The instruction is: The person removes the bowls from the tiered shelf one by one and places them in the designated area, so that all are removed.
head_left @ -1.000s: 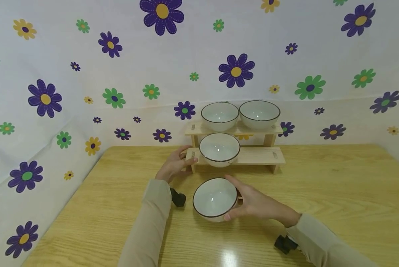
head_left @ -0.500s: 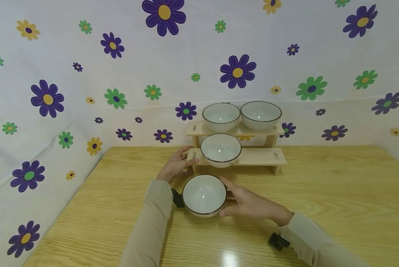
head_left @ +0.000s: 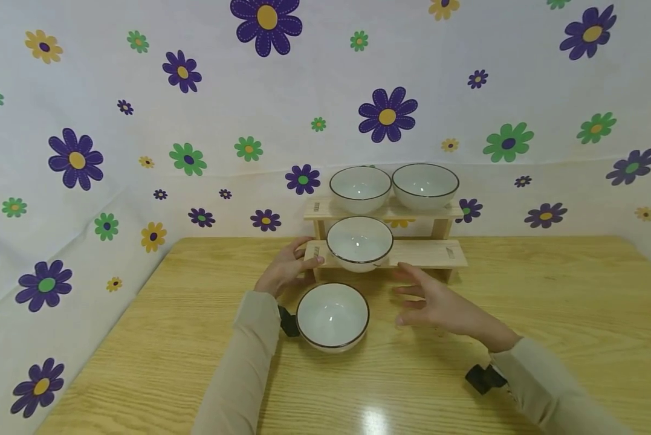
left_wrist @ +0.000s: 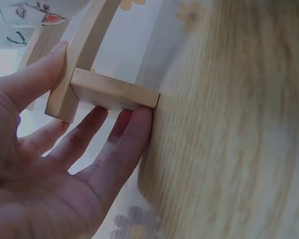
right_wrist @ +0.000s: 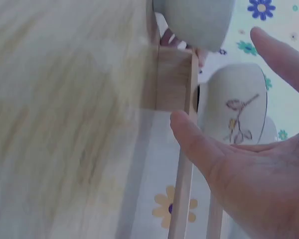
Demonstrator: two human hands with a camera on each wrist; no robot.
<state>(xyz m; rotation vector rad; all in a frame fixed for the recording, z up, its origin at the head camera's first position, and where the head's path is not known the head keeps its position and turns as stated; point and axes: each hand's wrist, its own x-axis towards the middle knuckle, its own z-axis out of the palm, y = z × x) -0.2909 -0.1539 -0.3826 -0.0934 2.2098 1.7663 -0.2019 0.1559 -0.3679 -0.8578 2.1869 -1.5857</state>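
Observation:
A two-tier wooden stand (head_left: pixel 423 255) is gripped at its left end by my left hand (head_left: pixel 284 270). In the left wrist view the thumb lies on the lower board (left_wrist: pixel 84 55) and the fingers reach behind the leg (left_wrist: pixel 114 89). A white bowl with a dark rim (head_left: pixel 333 317) rests on the table in front of the stand, beside the left wrist. My right hand (head_left: pixel 442 305) hovers to the right of this bowl, fingers spread, holding nothing. On the lower tier sits another white bowl (head_left: pixel 359 244); the right wrist view shows a flower-and-bird drawing on its side (right_wrist: pixel 239 109).
Two more white bowls, one left (head_left: pixel 360 188) and one right (head_left: pixel 425 186), stand side by side on the top tier. A white cloth with printed flowers (head_left: pixel 205 115) hangs behind and to the left of the wooden table (head_left: pixel 548 314).
The right hand moved the front bowl a little left, let it go and drew back to the right, fingers opening. The left hand has stayed on the stand.

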